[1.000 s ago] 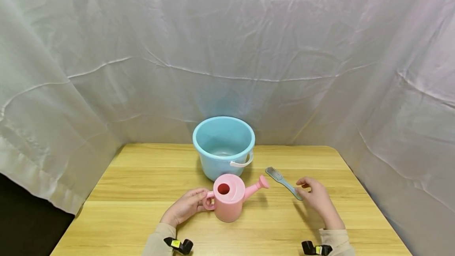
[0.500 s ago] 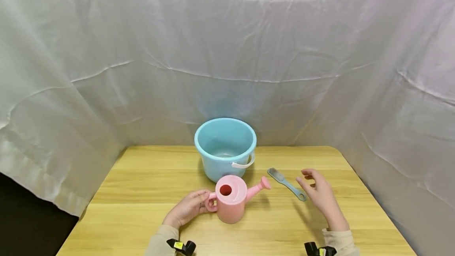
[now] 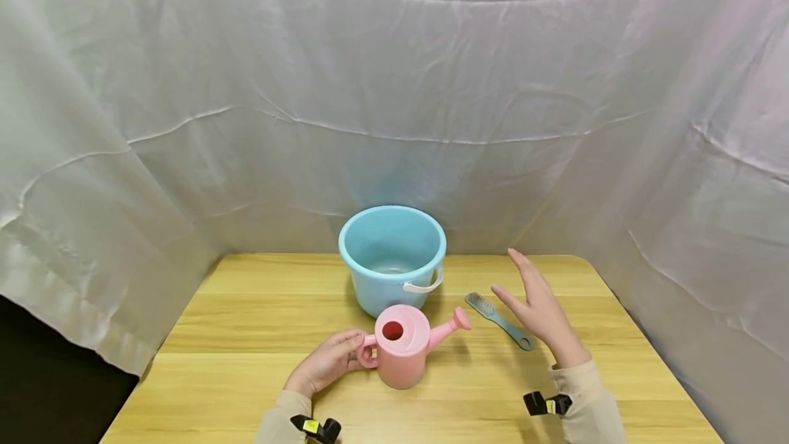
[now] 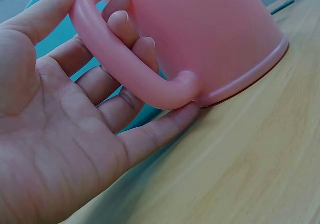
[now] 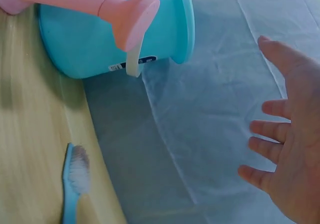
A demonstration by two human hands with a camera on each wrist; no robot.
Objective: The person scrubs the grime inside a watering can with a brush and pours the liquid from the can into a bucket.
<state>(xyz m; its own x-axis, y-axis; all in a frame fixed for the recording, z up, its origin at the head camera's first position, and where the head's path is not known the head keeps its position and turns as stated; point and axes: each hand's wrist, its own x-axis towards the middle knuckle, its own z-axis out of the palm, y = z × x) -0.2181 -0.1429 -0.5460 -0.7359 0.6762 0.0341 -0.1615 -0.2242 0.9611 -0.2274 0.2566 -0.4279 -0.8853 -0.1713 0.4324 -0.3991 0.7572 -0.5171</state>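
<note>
A pink watering can (image 3: pixel 401 362) stands upright on the wooden table, its spout pointing right. My left hand (image 3: pixel 329 363) holds the can by its loop handle (image 4: pixel 112 52), several fingers passing through the loop and the thumb on top. To the right of the spout lies a blue brush (image 3: pixel 507 327) with its bristles up and a hole in the handle's end. Above and just right of the brush, my right hand (image 3: pixel 541 314) is raised off the table, fingers spread and holding nothing; the right wrist view shows it apart from everything.
Right behind the watering can stands a light blue bucket (image 3: pixel 374 286) with a white handle (image 3: pixel 425 286) hanging down on its right side. Grey-white cloth (image 3: pixel 394 88) hangs behind and along both sides of the table (image 3: pixel 246 321).
The right hand has let go of the brush's handle end, lifted away and spread its fingers. The brush stays on the table. The left hand's hold on the watering can is the same.
</note>
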